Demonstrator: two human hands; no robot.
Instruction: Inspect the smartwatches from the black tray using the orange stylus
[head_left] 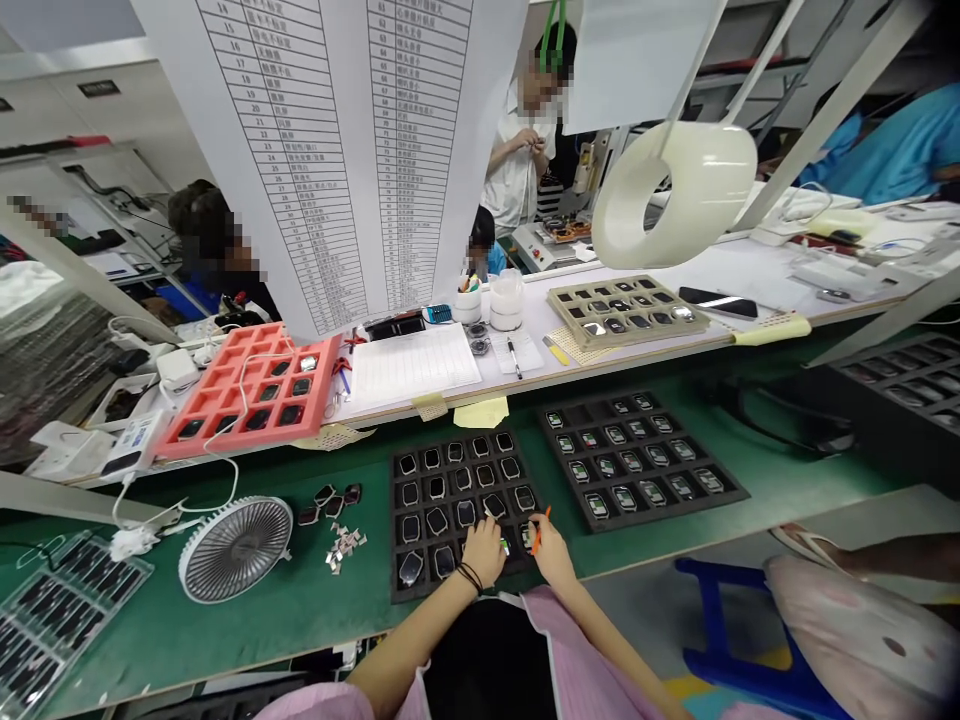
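Right hand clenched on slim orange stick; left hand fingers curled over black foam tray of dark square watch bodies (left grip unclear).

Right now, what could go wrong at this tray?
The orange tool in the right hand works close to the watch bodies, so a slip might scratch one. The black tray lies near the bench's front edge, so a bump from the left hand could shift it. The small loose metal parts beside it could get knocked about.
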